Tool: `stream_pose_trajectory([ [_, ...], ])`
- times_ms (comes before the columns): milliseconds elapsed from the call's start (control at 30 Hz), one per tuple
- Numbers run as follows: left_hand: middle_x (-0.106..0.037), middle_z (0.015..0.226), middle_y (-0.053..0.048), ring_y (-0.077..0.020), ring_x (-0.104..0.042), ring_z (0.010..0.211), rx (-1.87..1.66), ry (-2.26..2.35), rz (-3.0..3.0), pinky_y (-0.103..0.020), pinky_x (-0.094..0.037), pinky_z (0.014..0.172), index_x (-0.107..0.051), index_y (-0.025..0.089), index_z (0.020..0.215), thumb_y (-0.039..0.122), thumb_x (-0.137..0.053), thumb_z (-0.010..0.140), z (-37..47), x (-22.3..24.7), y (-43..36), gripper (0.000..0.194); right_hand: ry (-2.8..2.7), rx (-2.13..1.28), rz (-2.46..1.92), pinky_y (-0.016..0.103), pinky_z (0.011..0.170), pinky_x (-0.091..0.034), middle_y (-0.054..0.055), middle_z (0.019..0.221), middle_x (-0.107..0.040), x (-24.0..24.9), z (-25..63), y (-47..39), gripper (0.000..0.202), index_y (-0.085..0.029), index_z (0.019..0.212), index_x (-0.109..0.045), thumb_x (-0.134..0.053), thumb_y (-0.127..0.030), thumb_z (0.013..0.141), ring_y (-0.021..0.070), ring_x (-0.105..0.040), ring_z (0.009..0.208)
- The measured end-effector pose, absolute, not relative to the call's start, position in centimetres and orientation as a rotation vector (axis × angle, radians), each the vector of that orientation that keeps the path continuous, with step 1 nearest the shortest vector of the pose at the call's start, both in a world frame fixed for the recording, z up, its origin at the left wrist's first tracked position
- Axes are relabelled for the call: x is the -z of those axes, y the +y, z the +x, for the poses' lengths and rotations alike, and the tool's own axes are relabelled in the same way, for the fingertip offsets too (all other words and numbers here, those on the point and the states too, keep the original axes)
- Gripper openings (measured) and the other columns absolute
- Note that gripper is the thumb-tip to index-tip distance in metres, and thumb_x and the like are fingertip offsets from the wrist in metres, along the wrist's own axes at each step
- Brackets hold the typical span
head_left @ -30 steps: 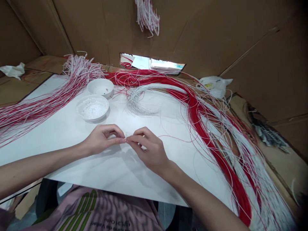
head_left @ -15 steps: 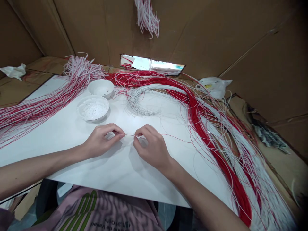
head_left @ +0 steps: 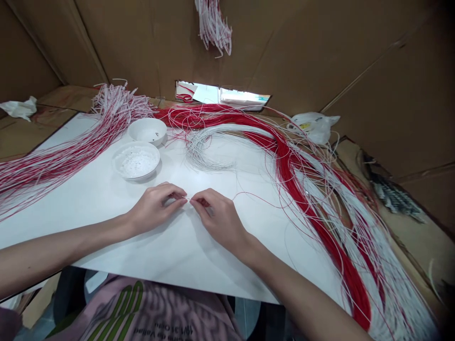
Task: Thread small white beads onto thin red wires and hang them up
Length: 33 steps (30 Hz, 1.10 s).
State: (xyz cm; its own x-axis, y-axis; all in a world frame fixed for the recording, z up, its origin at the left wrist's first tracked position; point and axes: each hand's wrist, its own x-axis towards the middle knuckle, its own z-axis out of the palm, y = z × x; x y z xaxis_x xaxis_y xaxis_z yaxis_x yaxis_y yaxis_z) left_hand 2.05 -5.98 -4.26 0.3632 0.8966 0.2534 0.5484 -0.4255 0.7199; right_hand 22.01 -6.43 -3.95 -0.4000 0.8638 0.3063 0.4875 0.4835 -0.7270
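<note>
My left hand [head_left: 154, 208] pinches at its fingertips above the white table. Facing it, almost touching, my right hand [head_left: 220, 215] is pinched too. A tiny white bit shows between the two sets of fingertips, too small to name. From behind my right hand a thin red cord [head_left: 254, 194] trails off toward the bundle; the part inside the fingers is hidden. Beyond my left hand stands a white bowl [head_left: 119, 171] of small white pieces. A second white bowl [head_left: 135, 129] behind it holds a few dark specks.
A bundle of red and white cords [head_left: 291, 166] curves along the back and right of the table [head_left: 149, 258]. Red cords with white tufted ends [head_left: 121, 104] lie at left. Similar strands [head_left: 215, 31] hang on the cardboard wall [head_left: 302, 57]. A plastic bag [head_left: 316, 127] sits behind.
My right hand has moved left, closing the gap to my left hand. The stretch of red cord between the fingertips no longer shows; a tiny white bit shows there instead.
</note>
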Motion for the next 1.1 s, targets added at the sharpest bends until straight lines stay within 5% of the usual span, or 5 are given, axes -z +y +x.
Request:
stream_pose_trajectory([
  [600, -0.065, 0.083, -0.005, -0.0184, -0.054, 0.082, -0.816, 1.271, 2.281, -0.032, -0.043, 0.076, -0.072, 0.02, 0.09, 0.021, -0.057, 0.09, 2.3, 5.0, -5.3, 0.015, -1.955, -0.598, -1.242, 0.027, 0.062, -0.044, 0.001, 0.08, -0.061, 3.3, 22.2, -6.1, 0.008, -0.02, 0.081, -0.059, -0.059, -0.016, 0.088, 0.0128, -0.053, 0.066],
  [1100, -0.074, 0.087, -0.003, -0.0131, -0.068, 0.085, -0.851, 0.999, 1.202, -0.022, -0.052, 0.077, -0.069, 0.016, 0.086, 0.028, -0.077, 0.077, 1.8, 3.5, -6.0, 0.017, -1.862, -0.757, -0.876, 0.021, 0.055, -0.057, 0.004, 0.089, -0.072, 2.3, 21.6, -7.5, 0.007, -0.018, 0.086, -0.061, -0.058, -0.012, 0.084, 0.0114, -0.067, 0.074],
])
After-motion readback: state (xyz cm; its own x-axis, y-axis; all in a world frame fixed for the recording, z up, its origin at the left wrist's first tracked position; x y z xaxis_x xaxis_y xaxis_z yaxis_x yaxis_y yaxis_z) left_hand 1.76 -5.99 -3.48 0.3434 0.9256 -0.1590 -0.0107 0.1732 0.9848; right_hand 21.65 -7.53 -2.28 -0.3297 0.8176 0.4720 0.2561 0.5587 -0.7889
